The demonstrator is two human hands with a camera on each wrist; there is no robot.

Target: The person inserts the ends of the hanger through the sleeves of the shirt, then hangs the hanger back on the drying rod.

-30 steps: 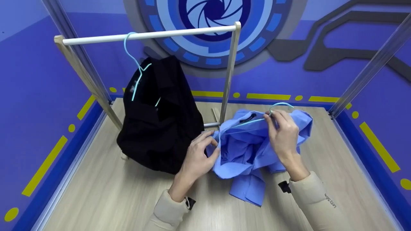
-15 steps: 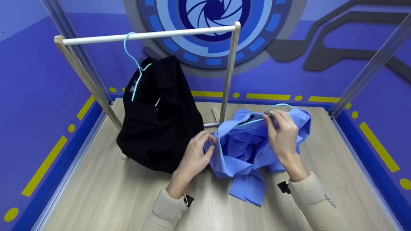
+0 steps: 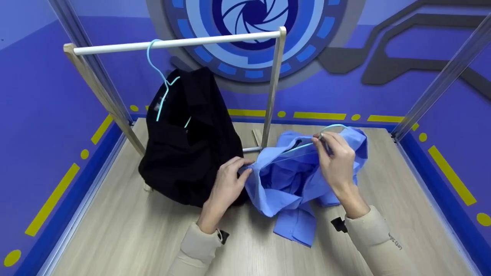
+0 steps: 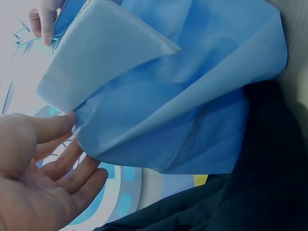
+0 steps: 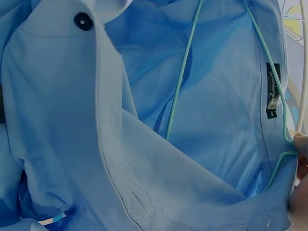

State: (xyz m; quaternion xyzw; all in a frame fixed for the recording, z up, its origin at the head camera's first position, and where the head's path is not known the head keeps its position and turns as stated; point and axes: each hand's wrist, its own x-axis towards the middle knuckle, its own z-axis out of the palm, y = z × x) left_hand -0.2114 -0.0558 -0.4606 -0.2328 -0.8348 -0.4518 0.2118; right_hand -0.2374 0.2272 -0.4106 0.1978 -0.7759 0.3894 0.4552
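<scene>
A light blue collared shirt (image 3: 282, 197) lies bunched on the wooden surface, its neck opening facing up. Inside that opening runs a thin mint-green hanger (image 5: 184, 70), beside a black label (image 5: 273, 91). My right hand (image 3: 337, 161) pinches the hanger at the base of its hook, which sticks up past the fingers. At the shirt's left side, my left hand (image 3: 226, 184) pinches the cloth near the collar between thumb and fingers. In the left wrist view, the shirt fabric (image 4: 159, 101) spreads away from those fingertips. A dark button (image 5: 83, 21) shows on the front.
Behind and to the left stands a rack with a white bar (image 3: 215, 39) and wooden legs. A black garment (image 3: 191, 165) hangs from it on another mint-green hanger, close beside my left hand. Blue patterned walls (image 3: 383, 96) enclose the wooden surface (image 3: 126, 230).
My left hand has moved a little to the left, drawing the collar side of the shirt with it. The right hand stays almost in place on the hanger.
</scene>
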